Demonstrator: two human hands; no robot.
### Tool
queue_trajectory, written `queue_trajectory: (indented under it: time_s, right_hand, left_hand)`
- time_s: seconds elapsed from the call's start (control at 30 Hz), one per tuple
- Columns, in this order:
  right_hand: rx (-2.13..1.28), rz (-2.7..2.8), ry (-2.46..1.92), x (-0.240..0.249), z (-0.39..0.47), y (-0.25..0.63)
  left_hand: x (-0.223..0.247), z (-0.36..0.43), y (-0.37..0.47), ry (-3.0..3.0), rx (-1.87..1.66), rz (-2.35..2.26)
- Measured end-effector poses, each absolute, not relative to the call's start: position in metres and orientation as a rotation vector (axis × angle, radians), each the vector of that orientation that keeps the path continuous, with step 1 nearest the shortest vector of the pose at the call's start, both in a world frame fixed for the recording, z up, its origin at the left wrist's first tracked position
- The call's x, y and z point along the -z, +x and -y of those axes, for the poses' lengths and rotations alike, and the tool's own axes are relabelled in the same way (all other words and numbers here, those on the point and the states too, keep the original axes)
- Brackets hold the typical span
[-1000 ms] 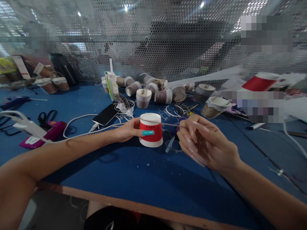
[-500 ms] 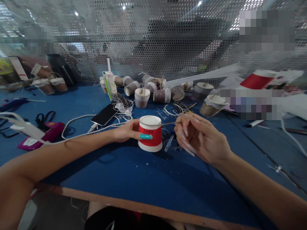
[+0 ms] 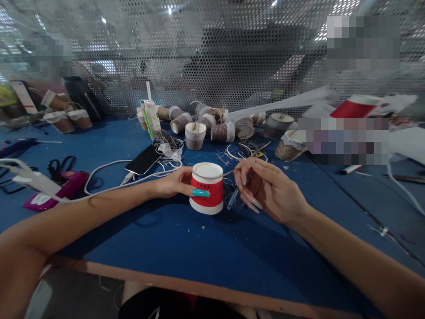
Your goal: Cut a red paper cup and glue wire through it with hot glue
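Observation:
A red and white paper cup (image 3: pixel 215 193) is upside down just above the blue table, its base facing up. My left hand (image 3: pixel 175 182) grips it from the left, with the thumb across the red band and the other fingers hidden behind. To the right of the cup, my right hand (image 3: pixel 265 186) pinches a thin brown cord (image 3: pixel 229 173) between thumb and forefinger. The cord runs from those fingertips to the cup's upper edge; whether it is fixed there I cannot tell.
Several cord-wrapped cups (image 3: pixel 223 132) lie and stand at the back before a perforated metal screen (image 3: pixel 212 53). A phone (image 3: pixel 146 159) with a white cable is left of centre. A magenta device (image 3: pixel 56 190) rests at far left. Loose threads and a marker (image 3: pixel 349 169) lie right.
My right hand has moved left, closer to the cup, and the visible stretch of cord is shorter. The cup has tilted slightly and sits a touch lower in view.

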State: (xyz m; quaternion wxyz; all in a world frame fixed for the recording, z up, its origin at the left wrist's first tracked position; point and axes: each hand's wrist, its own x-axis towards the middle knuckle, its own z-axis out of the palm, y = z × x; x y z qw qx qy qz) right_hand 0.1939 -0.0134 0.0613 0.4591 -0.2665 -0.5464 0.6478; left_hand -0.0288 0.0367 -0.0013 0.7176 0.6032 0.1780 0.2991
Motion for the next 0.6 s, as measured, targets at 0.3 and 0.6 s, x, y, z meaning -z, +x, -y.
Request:
queue_trajectory:
  time_s: [0.3, 0.6]
  right_hand:
    - [-1.630, 1.331, -0.718, -0.060, 0.013, 0.191]
    - [-1.229, 1.303, -0.974, -0.052, 0.002, 0.200]
  left_hand:
    - [0.002, -0.037, -0.029, 1.339, -0.658, -0.415]
    - [-0.002, -0.035, -0.029, 1.321, -0.642, -0.414]
